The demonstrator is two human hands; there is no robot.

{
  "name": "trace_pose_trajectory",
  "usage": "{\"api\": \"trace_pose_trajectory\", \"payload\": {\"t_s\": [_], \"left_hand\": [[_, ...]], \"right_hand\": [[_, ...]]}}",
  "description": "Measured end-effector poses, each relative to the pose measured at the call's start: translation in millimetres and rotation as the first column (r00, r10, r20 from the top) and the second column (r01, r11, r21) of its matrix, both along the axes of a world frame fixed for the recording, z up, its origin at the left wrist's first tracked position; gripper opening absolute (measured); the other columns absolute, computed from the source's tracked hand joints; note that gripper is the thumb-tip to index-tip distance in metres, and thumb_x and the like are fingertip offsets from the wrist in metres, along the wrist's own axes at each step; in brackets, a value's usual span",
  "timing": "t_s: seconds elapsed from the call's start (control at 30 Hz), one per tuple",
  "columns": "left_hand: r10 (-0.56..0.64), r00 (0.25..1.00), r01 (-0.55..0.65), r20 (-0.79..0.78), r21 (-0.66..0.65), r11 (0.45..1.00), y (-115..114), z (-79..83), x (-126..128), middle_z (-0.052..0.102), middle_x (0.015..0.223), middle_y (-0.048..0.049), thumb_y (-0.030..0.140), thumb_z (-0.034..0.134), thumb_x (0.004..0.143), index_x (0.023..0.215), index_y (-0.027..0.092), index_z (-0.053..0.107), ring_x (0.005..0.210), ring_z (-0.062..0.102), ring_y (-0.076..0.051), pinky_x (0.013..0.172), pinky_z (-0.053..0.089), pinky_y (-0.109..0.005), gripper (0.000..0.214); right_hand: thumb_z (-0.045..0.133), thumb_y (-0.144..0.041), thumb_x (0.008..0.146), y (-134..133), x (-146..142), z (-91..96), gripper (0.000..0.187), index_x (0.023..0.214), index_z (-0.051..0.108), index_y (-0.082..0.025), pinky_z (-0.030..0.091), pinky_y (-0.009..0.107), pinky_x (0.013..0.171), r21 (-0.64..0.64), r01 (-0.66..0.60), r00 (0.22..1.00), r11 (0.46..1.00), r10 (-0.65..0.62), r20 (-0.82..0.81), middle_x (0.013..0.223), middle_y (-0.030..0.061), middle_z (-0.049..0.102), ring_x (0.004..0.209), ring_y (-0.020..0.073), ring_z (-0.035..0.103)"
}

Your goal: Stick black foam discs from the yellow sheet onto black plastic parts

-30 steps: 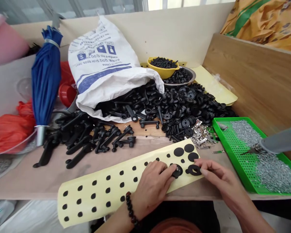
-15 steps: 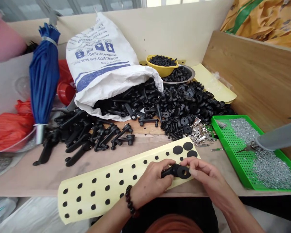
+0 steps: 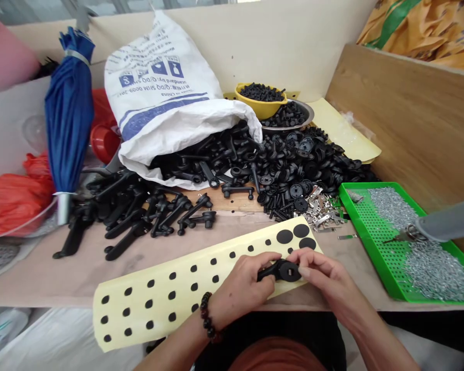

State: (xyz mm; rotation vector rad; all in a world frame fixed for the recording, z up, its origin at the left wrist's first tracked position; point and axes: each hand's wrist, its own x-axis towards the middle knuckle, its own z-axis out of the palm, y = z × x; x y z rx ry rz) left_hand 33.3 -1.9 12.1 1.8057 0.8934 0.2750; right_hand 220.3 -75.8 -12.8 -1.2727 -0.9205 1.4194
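Note:
My left hand (image 3: pixel 245 286) grips a black crank handle (image 3: pixel 270 271) by its arm, thumb below and fingers above. The handle's round end (image 3: pixel 290 271) faces me and has a small light metallic spot in its centre hole. At the right rim of that round end, my right hand (image 3: pixel 325 273) is closed, with thumb and fingertips touching it. Both hands are over a pale yellow sheet (image 3: pixel 160 278) dotted with small black stickers, with larger black discs (image 3: pixel 284 236) at its right end. Whether a thin disc lies between the right fingertips cannot be made out.
Black crank handles (image 3: pixel 119 206) and round black caps (image 3: pixel 305 159) are heaped behind the sheet, beside a white sack (image 3: pixel 166 67). Small metal clips (image 3: pixel 320 208) lie near a green tray (image 3: pixel 382 245) of screws. A grey screwdriver tool (image 3: pixel 448 219) juts over the tray.
The handle's round face has tilted slightly, and a light metallic spot now shows in its centre. My right fingertips have shifted slightly at its rim. The head view has moved a little.

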Motion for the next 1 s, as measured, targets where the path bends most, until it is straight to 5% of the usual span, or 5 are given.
{"api": "trace_pose_trajectory", "payload": {"t_s": [1.0], "left_hand": [[-0.032,0.997,0.034,0.064,-0.026,0.999,-1.3,4.4,-2.3,0.061,0.075,0.0017,0.012,0.045,0.074,0.11,0.017,0.062,0.062,0.045,-0.011,0.058,0.036,-0.019,0.04]], "right_hand": [[0.062,-0.033,0.079,0.4,-3.2,0.3,0.02,0.066,0.056,-0.02,0.042,0.027,0.076,0.027,0.015,0.989,1.0,-0.019,0.145,0.092,0.0042,0.062,0.091,0.0217,0.056]]}}
